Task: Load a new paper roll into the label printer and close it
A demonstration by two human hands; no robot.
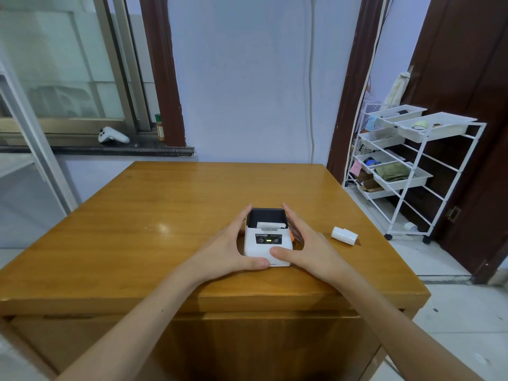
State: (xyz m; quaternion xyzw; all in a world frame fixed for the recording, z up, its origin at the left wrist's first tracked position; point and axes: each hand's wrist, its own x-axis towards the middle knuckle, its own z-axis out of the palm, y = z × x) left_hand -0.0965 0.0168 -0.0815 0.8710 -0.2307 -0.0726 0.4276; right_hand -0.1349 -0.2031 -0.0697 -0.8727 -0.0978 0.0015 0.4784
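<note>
A small white label printer (268, 244) with a black top part stands on the wooden table (165, 215), a green light lit on its front panel. White paper shows at its slot. My left hand (233, 243) cups its left side, thumb on the front corner. My right hand (305, 243) cups the right side, thumb on the front. A white paper roll (344, 235) lies on the table to the right, apart from both hands.
A white wire rack (406, 166) with trays of odds and ends stands right of the table. A white game controller (112, 135) and a small bottle (159, 127) sit on the window sill behind. The table's near edge is close to me.
</note>
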